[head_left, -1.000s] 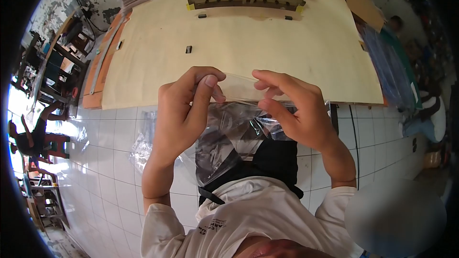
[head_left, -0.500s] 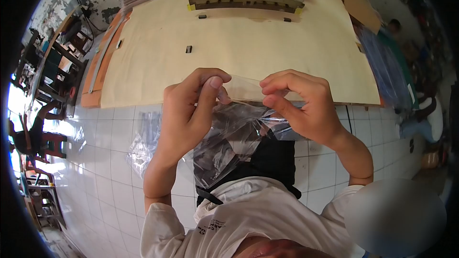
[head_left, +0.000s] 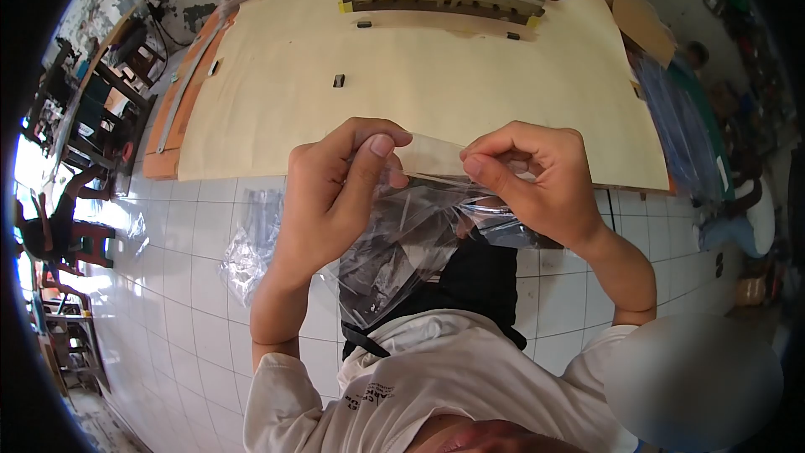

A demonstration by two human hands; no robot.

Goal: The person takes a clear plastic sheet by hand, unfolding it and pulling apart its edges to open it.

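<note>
My left hand [head_left: 340, 180] pinches one end of a clear plastic piece [head_left: 436, 151] between thumb and fingers. The other end of this piece is in my right hand [head_left: 537, 176], its thumb and index finger pressed together. The plastic is stretched between both hands, just before the near edge of the table. Below them, a larger clear plastic sheet [head_left: 394, 252] hangs over my lap and dark trousers. Whether the piece and the sheet are joined cannot be made out.
The table [head_left: 419, 75] has a pale cover with small black blocks [head_left: 339, 80]. At its far side stands a machine [head_left: 444, 0] with red parts. Crumpled plastic [head_left: 251, 243] lies at the left. A metal ruler [head_left: 180, 101] and people at both sides also show.
My right thumb and fingers have closed together on the plastic; they were apart a second ago. My left hand has shifted slightly right. The view has tilted a little.
</note>
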